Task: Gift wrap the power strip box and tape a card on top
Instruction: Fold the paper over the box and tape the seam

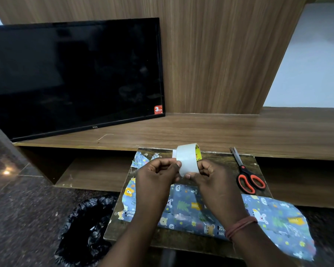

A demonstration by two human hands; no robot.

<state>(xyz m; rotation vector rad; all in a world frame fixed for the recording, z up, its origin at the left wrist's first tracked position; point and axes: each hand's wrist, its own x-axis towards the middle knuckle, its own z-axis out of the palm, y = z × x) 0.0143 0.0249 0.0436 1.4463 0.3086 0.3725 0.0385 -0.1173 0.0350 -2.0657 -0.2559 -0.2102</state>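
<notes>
Both hands up over the little table, working the tape roll: right hand curled round the roll with the thumb under its lower edge, left hand with fingers curled in, thumb and fingertips pinching at the roll's face, probably hunting for the loose end. Best bet here: keep the roll steady in the right, pick the end up with a nail, peel slow and straight so it doesn't split into a sliver (clear tape loves doing that). Box in the blue animal wrapping paper down on the table right under the wrists, seam seemingly not taped yet, paper flaring loose past the table's right edge. Scissors parked at the right rear, well apart from the hands, easy reach for the cut. Torn paper scrap at the back left. Not much spare tabletop, so better to pull tape up in the air than sideways. Black-lined bin low on the left, shelf ledge just behind the table. No card spotted anywhere.
</notes>
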